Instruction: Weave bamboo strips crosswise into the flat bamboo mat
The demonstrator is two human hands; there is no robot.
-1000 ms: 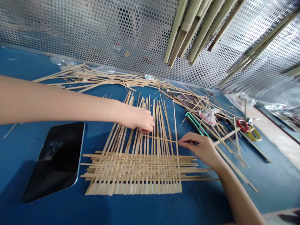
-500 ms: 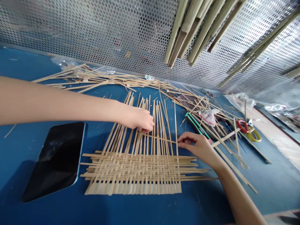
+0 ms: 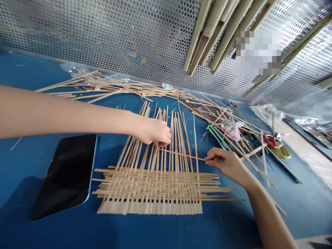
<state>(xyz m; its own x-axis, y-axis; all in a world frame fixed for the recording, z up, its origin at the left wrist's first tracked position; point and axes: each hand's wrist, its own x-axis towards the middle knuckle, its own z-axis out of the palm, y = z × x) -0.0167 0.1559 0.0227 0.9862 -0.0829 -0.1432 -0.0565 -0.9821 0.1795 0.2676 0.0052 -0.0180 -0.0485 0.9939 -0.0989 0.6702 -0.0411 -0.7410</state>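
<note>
A woven mat of pale bamboo strips [image 3: 155,186] lies on the blue table, its upright strips fanning out toward the far side. My left hand [image 3: 159,133] is closed over the middle of these upright strips; its fingertips are partly hidden, so what they pinch is unclear. A thin crosswise strip [image 3: 190,156] runs from beneath that hand to the right, threaded among the upright strips. My right hand [image 3: 216,159] pinches its right end, just beyond the outermost upright strip.
A black tablet [image 3: 66,174] lies left of the mat. Loose strips [image 3: 140,87] are strewn along the perforated metal panel [image 3: 103,38]. At the right are a green-and-black cutter [image 3: 218,138], red-and-yellow-handled scissors [image 3: 277,144] and plastic bags [image 3: 268,112].
My right hand has moved right, away from the outermost upright strip, with the crosswise strip's end. More of that strip shows at the right. My left hand remains over the upright strips.
</note>
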